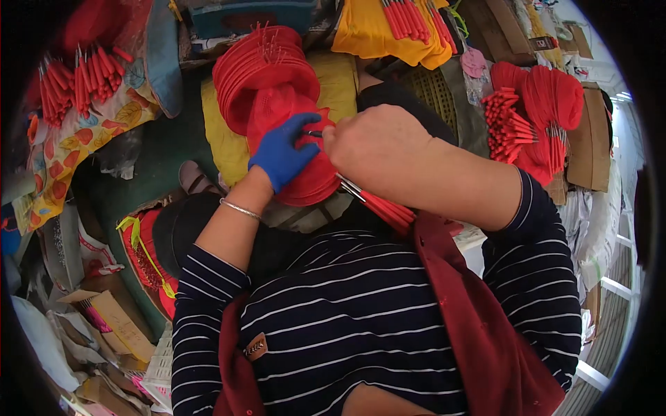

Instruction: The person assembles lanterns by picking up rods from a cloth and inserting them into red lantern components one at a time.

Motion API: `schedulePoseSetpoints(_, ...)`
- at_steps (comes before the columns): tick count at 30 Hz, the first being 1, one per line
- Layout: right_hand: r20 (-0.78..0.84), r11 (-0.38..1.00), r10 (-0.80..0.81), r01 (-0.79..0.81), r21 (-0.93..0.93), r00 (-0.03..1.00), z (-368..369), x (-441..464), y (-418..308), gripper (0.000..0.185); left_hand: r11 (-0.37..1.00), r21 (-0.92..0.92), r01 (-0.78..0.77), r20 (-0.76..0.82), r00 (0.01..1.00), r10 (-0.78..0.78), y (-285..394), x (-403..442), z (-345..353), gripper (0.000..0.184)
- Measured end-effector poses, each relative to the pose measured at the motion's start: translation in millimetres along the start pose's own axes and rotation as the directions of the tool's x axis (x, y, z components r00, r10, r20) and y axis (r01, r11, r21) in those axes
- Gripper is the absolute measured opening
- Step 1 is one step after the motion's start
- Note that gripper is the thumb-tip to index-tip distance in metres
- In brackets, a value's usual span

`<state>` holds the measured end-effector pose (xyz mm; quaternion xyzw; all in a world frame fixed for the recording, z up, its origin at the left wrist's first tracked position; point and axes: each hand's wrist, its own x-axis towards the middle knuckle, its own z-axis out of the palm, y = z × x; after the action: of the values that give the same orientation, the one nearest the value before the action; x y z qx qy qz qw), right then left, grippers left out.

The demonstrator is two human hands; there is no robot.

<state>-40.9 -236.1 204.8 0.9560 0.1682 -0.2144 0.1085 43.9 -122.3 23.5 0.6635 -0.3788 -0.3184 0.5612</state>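
Observation:
My left hand (284, 151), in a blue glove, lies on red mesh material (274, 107) over my lap, its thumb and forefinger spread apart. Between them pokes the dark tip of a thin tool (316, 134). My right hand (374, 139), bare, is closed around the rest of this tool, so its handle is hidden. Behind my left hand, a red ribbed stack of round layers (243, 76) has thin red sticks (274, 45) standing up from it. Below my right wrist lies a bundle of red-handled, metal-tipped tools (381, 208).
More red-handled tools lie on a yellow cloth (361, 35) ahead, on a patterned cloth (62, 163) at left, and beside a red bundle (551, 97) at right. Cardboard boxes (114, 322) stand at lower left. A yellow cloth (333, 83) lies under the red stack.

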Motion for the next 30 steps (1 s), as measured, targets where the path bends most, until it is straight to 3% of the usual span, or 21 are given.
schedulePoseSetpoints(4,0.103,0.999,-0.03,0.027,0.03,0.994,-12.3,10.6,-3.9,0.022,0.999,-0.03,-0.011,-0.016,1.0,0.011,-17.8,-0.7,12.9,0.046)
schedulePoseSetpoints(6,0.288,0.987,-0.137,0.106,0.121,0.948,-14.3,14.6,1.9,0.02,0.999,-0.023,-0.034,-0.003,0.999,0.033,-26.0,-3.7,21.9,0.046)
schedulePoseSetpoints(8,0.293,0.988,-0.13,0.099,0.118,0.947,-4.8,9.3,2.9,0.022,0.949,0.309,-0.069,0.1,0.994,0.039,-28.0,-7.3,30.4,0.049)
schedulePoseSetpoints(9,0.295,0.988,-0.134,0.106,0.109,0.946,1.8,6.3,3.1,0.024,0.95,0.305,-0.068,0.101,0.994,0.039,-17.0,-7.6,27.8,0.049)
schedulePoseSetpoints(10,0.296,0.988,-0.136,0.109,0.106,0.946,9.3,1.0,-0.7,0.024,0.974,0.224,0.046,0.036,0.998,-0.055,3.0,-4.9,18.6,0.048)
schedulePoseSetpoints(11,0.104,0.998,-0.012,0.006,0.059,0.994,18.9,-7.5,-8.8,0.028,0.978,0.137,0.156,-0.018,0.988,-0.155,13.4,-3.7,12.8,0.046)
schedulePoseSetpoints(12,-0.096,0.994,0.109,-0.106,0.038,0.989,27.9,-14.8,-12.7,0.031,0.978,0.139,0.158,-0.017,0.987,-0.157,9.8,-1.7,10.7,0.046)
schedulePoseSetpoints(13,-0.13,0.99,0.126,-0.115,0.086,0.983,33.6,-17.0,-3.8,0.038,1.0,0.004,0.001,-0.026,1.0,-0.001,3.7,2.9,7.0,0.043)
schedulePoseSetpoints(14,-0.127,0.99,0.124,-0.113,0.089,0.984,36.7,-22.7,-0.5,0.038,0.979,-0.133,-0.157,-0.057,0.987,0.15,-2.1,5.6,5.0,0.039)
schedulePoseSetpoints(15,-0.124,0.982,0.158,-0.144,0.119,0.98,35.4,-26.5,3.1,0.039,0.979,-0.139,-0.148,-0.068,0.988,0.14,0.6,5.4,2.9,0.039)
schedulePoseSetpoints(17,-0.117,0.962,0.232,-0.21,0.172,0.966,41.3,-32.2,5.2,0.042,0.993,-0.116,-0.005,0.098,0.995,0.016,6.7,5.4,-3.2,0.031)
schedulePoseSetpoints(18,-0.11,0.962,0.228,-0.207,0.176,0.967,46.1,-35.4,5.8,0.042,0.993,-0.12,0.003,0.099,0.995,0.009,9.6,5.7,-6.3,0.031)
schedulePoseSetpoints(20,-0.15,0.934,0.298,-0.256,0.251,0.943,53.1,-41.1,9.0,0.041,0.909,-0.327,0.259,0.225,0.955,-0.192,14.9,9.0,-14.0,0.026)
schedulePoseSetpoints(30,-0.185,0.886,0.356,-0.268,0.378,0.916,60.2,-59.6,8.0,0.042,0.844,-0.457,0.281,0.204,0.957,-0.208,6.5,13.6,-12.8,0.025)
